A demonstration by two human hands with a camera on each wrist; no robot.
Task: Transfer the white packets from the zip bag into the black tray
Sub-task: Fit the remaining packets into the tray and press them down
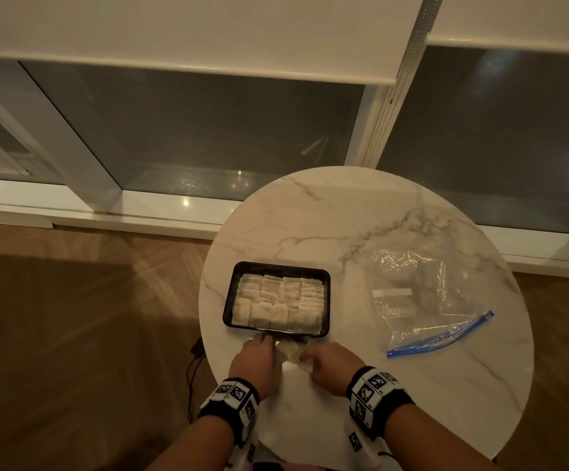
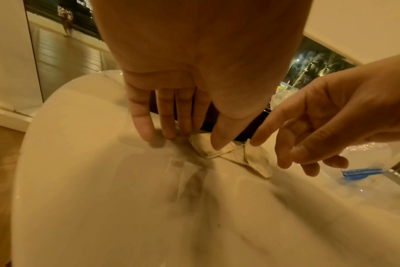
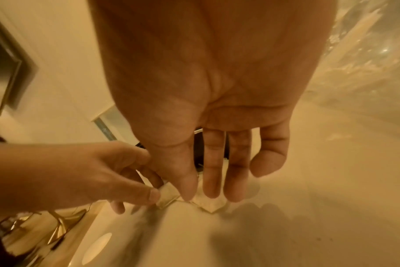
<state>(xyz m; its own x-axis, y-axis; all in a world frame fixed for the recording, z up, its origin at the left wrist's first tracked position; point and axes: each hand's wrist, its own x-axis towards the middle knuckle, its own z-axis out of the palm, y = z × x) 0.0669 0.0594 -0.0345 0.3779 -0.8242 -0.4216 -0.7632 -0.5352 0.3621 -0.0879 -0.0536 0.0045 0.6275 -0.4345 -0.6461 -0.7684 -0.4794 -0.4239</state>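
A black tray (image 1: 276, 265) on the round marble table holds several white packets (image 1: 278, 300) in rows. Two more white packets (image 2: 206, 149) with tangled strings lie on the table just in front of the tray. My left hand (image 1: 261, 339) reaches down onto them; its thumb and forefinger pinch the left packet (image 3: 167, 196) while the other fingertips touch the table. My right hand (image 1: 305, 358) hovers beside it with straight fingers touching the right packet (image 3: 211, 206) and its string. The clear zip bag (image 1: 422, 300) with a blue zipper lies flat at the right, apart from both hands.
The table (image 1: 344, 215) stands close to a large window with a white sill. Wooden floor lies to the left, with a dark cable (image 1: 194, 362) by the table's edge. Bare marble lies behind the tray and in front of the bag.
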